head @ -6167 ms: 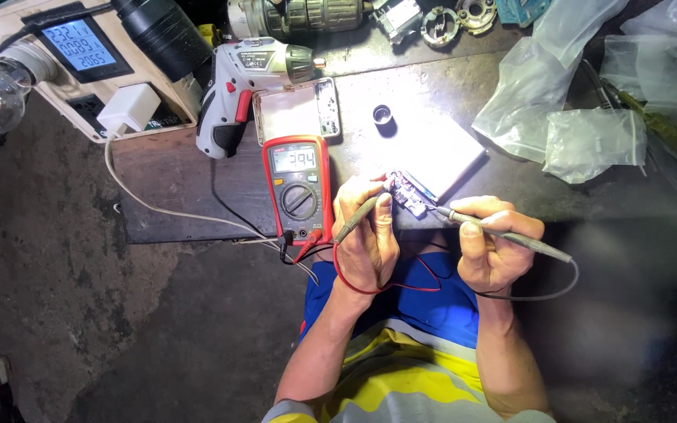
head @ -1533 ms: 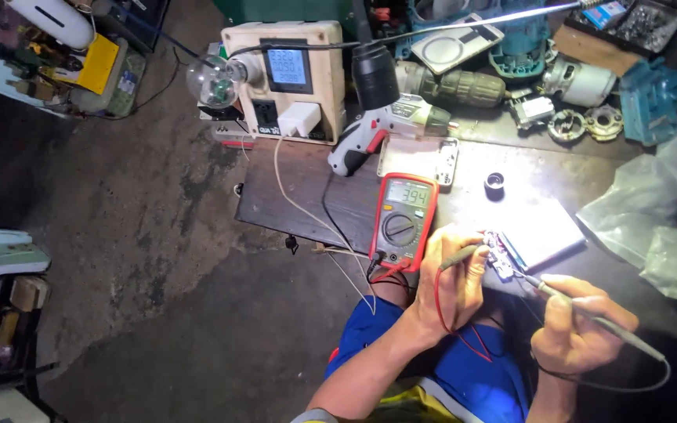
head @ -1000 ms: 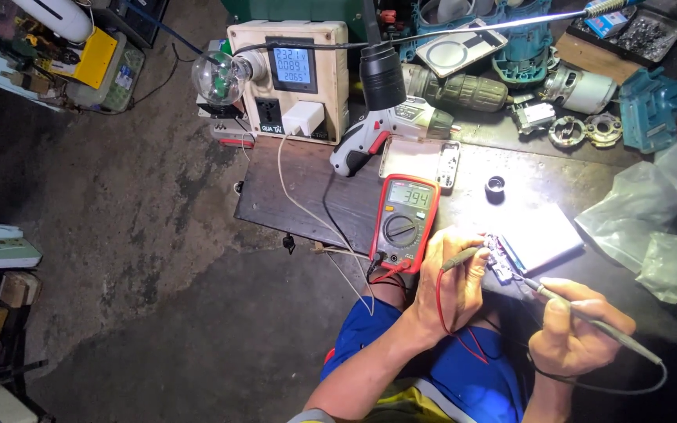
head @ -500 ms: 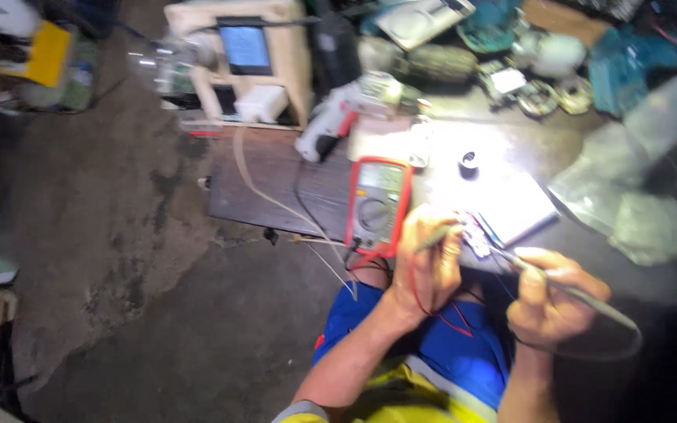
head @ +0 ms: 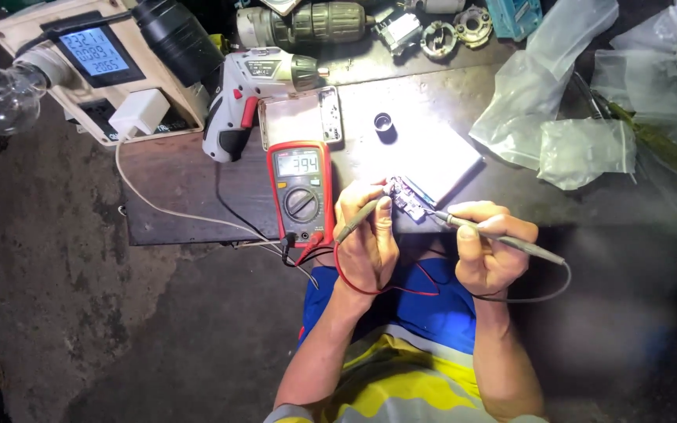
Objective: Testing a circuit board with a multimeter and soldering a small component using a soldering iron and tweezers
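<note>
Where probes meet, circuit board (small, glare-washed) stays unclear btwn hands.

A strong light from above fell on the middle of the dark wooden surface, washing out the flat white rectangular pad in glare. Brightness dropped off quickly outward, so the floor and the right edge of the surface sat in deep shadow. The frame was fairly sharp at its centre and soft, grainy and smeared toward the lower right corner.
</note>
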